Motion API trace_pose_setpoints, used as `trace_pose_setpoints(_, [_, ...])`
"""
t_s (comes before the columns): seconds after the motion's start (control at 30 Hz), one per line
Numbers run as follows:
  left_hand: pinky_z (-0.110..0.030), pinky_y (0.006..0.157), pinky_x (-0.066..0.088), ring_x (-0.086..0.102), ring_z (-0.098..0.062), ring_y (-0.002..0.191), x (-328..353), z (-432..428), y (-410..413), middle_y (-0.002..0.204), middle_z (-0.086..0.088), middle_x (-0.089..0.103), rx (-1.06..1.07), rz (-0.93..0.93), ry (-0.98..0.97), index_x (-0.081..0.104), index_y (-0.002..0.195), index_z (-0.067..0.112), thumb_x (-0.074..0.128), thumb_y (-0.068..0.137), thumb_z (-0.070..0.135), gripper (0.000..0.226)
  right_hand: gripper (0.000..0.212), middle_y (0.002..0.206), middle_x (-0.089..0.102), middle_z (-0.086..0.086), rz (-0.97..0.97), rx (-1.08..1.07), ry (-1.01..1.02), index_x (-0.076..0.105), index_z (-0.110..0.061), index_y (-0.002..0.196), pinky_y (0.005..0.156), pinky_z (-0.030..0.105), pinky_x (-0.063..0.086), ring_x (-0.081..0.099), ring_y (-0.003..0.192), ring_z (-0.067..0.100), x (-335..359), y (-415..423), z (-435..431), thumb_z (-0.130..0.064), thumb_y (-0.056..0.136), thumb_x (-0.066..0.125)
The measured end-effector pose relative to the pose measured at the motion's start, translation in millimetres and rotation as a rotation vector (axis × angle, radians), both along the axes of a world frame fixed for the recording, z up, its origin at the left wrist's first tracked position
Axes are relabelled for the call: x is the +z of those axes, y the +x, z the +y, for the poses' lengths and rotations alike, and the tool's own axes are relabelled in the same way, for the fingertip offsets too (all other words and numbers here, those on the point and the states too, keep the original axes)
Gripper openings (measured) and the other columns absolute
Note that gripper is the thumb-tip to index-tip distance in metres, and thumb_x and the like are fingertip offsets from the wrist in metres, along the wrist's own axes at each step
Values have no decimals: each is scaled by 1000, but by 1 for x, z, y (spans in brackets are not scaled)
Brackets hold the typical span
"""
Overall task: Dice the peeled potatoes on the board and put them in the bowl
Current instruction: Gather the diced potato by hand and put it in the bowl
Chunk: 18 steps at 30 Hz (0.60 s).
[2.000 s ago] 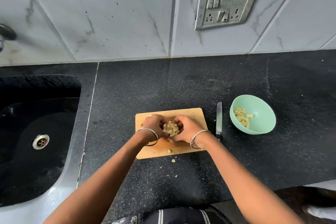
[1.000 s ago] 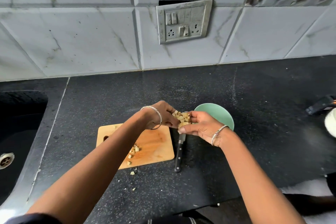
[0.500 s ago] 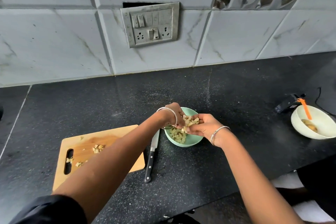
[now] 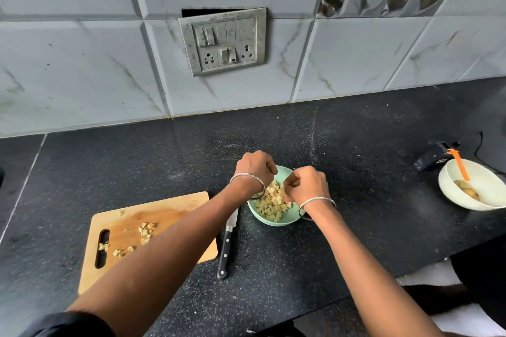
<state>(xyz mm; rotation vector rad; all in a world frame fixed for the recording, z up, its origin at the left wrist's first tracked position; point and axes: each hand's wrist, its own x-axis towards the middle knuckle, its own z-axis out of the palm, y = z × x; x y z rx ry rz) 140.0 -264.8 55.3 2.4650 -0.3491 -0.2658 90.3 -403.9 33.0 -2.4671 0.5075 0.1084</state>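
Left hand and right hand hover over the potato-filled bowl

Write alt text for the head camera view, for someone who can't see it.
A left hand and right hand, both curled, hover over a bowl of diced potato on a black counter. A knife lies between bowl and board, which holds a few dice.

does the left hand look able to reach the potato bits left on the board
Likely yes: the left hand is over the green bowl beside the board, and nothing covers the potato bits.
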Motion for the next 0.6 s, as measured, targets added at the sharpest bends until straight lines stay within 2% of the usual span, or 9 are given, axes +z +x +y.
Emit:
trace_pose_setpoints(0.07, [-28, 74, 53, 65, -16, 84, 3, 5, -5, 87, 6, 71, -30, -2, -13, 72, 78, 26, 53, 77, 0, 32, 11, 76, 72, 2, -27, 54, -77, 73, -25, 68, 75, 32, 55, 67, 80, 23, 4, -6, 5, -15, 70, 73])
trace_pose_setpoints(0.17, [-28, 73, 53, 65, -14, 83, 5, 18, -10, 83, 8, 69, -43, 2, -48, 70, 73, 29, 51, 76, 0, 35, 12, 89, 73, 4, 44, 170, -90, 78, -27, 84, 84, 31, 52, 65, 94, 24, 1, -11, 10, -17, 77, 73])
trace_pose_setpoints(0.27, [-28, 75, 55, 66, -13, 80, 8, 44, -16, 79, 11, 69, 5, 21, -112, 69, 71, 31, 54, 77, 2, 34, 19, 101, 72, 1, -69, 175, -77, 75, -27, 99, 93, 35, 49, 60, 105, 24, 3, -18, 17, -22, 81, 71])
trace_pose_setpoints(0.37, [-32, 75, 57, 68, -15, 74, 8, 80, -24, 70, 9, 69, 69, 73, -186, 68, 70, 30, 56, 76, 2, 31, 12, 93, 73, -5, -336, 155, -31, 77, -20, 90, 86, 30, 52, 65, 90, 16, 13, -28, 37, -14, 82, 69])
trace_pose_setpoints(0.47, [-37, 74, 60, 71, -17, 74, 3, 115, -31, 75, 1, 72, 158, 131, -273, 70, 75, 25, 57, 79, 0, 28, 12, 84, 72, -7, -483, 192, -14, 76, -16, 82, 73, 6, 43, 62, 74, 5, 20, -37, 64, -7, 81, 69])
trace_pose_setpoints(0.5, [-37, 72, 60, 71, -18, 74, 0, 146, -38, 78, -3, 72, 215, 146, -285, 71, 79, 21, 57, 81, -1, 27, 11, 83, 72, -7, -497, 245, 12, 75, -17, 82, 71, 6, 43, 61, 73, 4, 15, -37, 91, -7, 81, 69])
trace_pose_setpoints(0.6, [-36, 67, 61, 71, -19, 74, -7, 177, -48, 84, -8, 72, 262, 179, -290, 72, 86, 15, 57, 83, -5, 24, 11, 83, 71, -8, -492, 322, 44, 74, -19, 85, 72, 24, 51, 63, 74, 7, 6, -41, 112, -10, 83, 69])
